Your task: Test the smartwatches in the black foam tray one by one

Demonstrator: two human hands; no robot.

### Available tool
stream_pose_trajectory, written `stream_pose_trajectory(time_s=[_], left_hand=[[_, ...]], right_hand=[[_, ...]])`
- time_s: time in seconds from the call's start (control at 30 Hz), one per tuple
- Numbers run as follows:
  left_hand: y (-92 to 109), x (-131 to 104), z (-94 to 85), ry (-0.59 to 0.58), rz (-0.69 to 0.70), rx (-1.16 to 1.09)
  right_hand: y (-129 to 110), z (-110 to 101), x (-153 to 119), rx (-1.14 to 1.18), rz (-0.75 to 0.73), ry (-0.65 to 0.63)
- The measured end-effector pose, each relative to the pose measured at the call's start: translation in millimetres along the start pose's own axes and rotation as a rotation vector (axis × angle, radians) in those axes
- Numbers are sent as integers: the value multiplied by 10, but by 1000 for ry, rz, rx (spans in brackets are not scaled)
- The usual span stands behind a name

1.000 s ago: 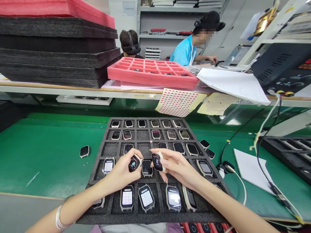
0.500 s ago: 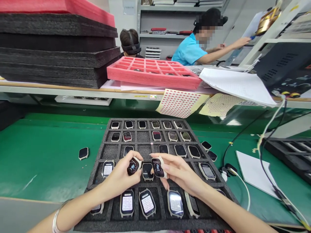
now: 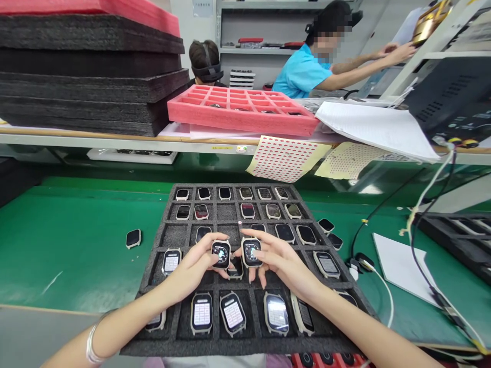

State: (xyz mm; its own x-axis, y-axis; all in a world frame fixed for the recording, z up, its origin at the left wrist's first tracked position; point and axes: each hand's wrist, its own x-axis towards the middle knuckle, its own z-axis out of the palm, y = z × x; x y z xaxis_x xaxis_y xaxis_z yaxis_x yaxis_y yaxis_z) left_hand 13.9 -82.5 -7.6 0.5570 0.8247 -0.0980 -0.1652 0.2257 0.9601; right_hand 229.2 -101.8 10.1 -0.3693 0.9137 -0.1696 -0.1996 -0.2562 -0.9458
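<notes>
Two strapless smartwatches are held up side by side, their lit screens facing me. My left hand [image 3: 200, 259] is closed on the left smartwatch [image 3: 221, 254], its thumb on the screen. In my right hand [image 3: 276, 258] is the right smartwatch [image 3: 251, 252], with the thumb over the screen's right side. Below them lies a black foam tray [image 3: 179, 236] divided into compartments, most holding a watch. One watch [image 3: 235, 268] in the tray is partly hidden between my hands. Along the near row, watches such as this one [image 3: 201, 313] show white grid screens.
A single watch [image 3: 133, 238] lies on the green mat left of the tray; two more [image 3: 326, 225] sit to its right. Cables [image 3: 383, 289] and white paper [image 3: 402, 266] lie farther right. A shelf holds stacked black foam [image 3: 92, 76] and a pink tray [image 3: 241, 119]. A co-worker [image 3: 303, 71] reaches rightward.
Both watches have turned from tilted to nearly upright, screens toward me. The left hand has moved slightly right. Behind the shelf, the co-worker's arms reach farther right.
</notes>
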Motion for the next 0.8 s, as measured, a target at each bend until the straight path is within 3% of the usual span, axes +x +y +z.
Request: stream_pose_trajectory(time_s=[0.2,0.57,0.7,0.8], left_hand=[[-44,-17,-16,-19,59,111],[-2,-28,11,-80,62,104],[-13,-20,-11,-70,75,87],[-22,-6,-26,-69,88,53]], right_hand=[[36,-14,1,-34,-22,15],[72,-8,9,-157,-68,59],[-1,35,-39,-198,-62,-2],[-101,30,-92,-379,3,-76]])
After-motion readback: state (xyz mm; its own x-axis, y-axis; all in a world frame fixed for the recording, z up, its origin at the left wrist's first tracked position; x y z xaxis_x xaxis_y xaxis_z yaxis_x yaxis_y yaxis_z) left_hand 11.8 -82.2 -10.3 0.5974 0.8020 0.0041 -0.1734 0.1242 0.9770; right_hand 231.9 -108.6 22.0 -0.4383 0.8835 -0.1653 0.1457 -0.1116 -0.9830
